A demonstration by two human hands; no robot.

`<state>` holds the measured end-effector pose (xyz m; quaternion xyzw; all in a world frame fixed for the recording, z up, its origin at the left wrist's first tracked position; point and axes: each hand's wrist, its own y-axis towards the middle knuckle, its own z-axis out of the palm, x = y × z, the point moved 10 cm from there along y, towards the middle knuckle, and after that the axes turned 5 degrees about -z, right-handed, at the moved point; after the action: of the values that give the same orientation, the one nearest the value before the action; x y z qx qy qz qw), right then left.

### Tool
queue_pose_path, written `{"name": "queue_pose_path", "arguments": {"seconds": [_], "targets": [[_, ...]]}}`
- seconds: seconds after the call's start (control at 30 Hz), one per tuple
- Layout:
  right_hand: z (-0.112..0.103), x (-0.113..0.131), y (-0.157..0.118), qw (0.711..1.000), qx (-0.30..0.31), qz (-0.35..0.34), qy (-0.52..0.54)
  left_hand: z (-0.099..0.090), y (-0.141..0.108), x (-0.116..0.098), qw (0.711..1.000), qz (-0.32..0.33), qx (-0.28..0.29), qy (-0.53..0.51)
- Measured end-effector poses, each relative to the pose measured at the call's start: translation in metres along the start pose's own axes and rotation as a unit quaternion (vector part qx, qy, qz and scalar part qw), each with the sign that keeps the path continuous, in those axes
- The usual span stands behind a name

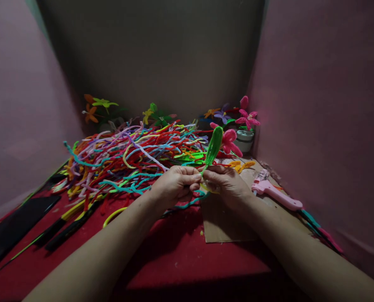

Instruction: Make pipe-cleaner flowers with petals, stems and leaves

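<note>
A green pipe-cleaner leaf (214,144) stands upright between my two hands, its narrow base pinched at the fingertips. My left hand (179,184) is closed on the stem end from the left. From the right, my right hand (226,182) grips the same base, its fingers partly hidden. Just behind the leaf shows a pink pipe-cleaner flower (230,142). Under my right hand lies a piece of cardboard (221,224). A large heap of multicoloured pipe cleaners (136,151) spreads to the left of my hands and beyond them.
A pink glue gun (276,193) rests on the right. Finished flowers stand along the back, one pink flower (248,118) in a white pot (245,140). Orange pipe-cleaner pieces (242,166) lie near my right hand. At left is a flat black object (20,226) on the red cloth (174,264).
</note>
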<state>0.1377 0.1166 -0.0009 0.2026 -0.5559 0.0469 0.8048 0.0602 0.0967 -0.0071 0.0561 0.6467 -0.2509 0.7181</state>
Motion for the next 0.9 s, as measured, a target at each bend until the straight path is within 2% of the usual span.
{"name": "queue_pose_path", "arguments": {"seconds": [0.07,0.13,0.2,0.27,0.33,0.37,0.4,0.43,0.57,0.67,0.73,0.8,0.9], "targets": [[-0.002,-0.002,0.000,1.000,-0.009,0.012,0.013,-0.001,-0.002,-0.005,0.998,0.015,-0.027,0.055],[-0.004,-0.003,0.000,0.999,-0.023,0.021,0.018,-0.004,-0.005,-0.015,0.983,0.053,-0.082,0.157],[-0.008,-0.002,0.000,0.999,-0.037,0.017,0.001,-0.005,-0.012,-0.029,0.939,0.117,-0.152,0.286],[-0.011,0.001,-0.001,0.998,-0.050,0.005,-0.033,-0.001,-0.020,-0.042,0.871,0.194,-0.210,0.401],[-0.013,0.003,-0.002,0.996,-0.061,-0.005,-0.061,0.005,-0.026,-0.047,0.816,0.253,-0.237,0.463],[-0.013,0.004,-0.003,0.995,-0.065,-0.009,-0.072,0.007,-0.027,-0.047,0.806,0.268,-0.238,0.471],[-0.013,0.006,-0.004,0.994,-0.068,-0.014,-0.080,0.007,-0.027,-0.046,0.812,0.271,-0.235,0.461],[-0.012,0.007,-0.004,0.994,-0.065,-0.020,-0.087,0.005,-0.025,-0.045,0.829,0.264,-0.227,0.438],[-0.004,0.009,-0.004,0.996,-0.023,-0.027,-0.080,-0.003,-0.019,-0.039,0.922,0.185,-0.179,0.290],[-0.002,0.005,-0.002,0.999,-0.007,-0.015,-0.040,0.000,-0.016,-0.034,0.959,0.128,-0.130,0.217],[-0.004,0.005,-0.002,0.999,-0.019,-0.017,-0.019,0.001,-0.015,-0.031,0.964,0.111,-0.124,0.206],[-0.009,0.006,-0.002,0.999,-0.043,-0.026,-0.019,-0.001,-0.016,-0.031,0.955,0.117,-0.147,0.231],[-0.013,0.007,-0.003,0.997,-0.066,-0.032,-0.033,-0.001,-0.020,-0.040,0.909,0.180,-0.196,0.320]]}}
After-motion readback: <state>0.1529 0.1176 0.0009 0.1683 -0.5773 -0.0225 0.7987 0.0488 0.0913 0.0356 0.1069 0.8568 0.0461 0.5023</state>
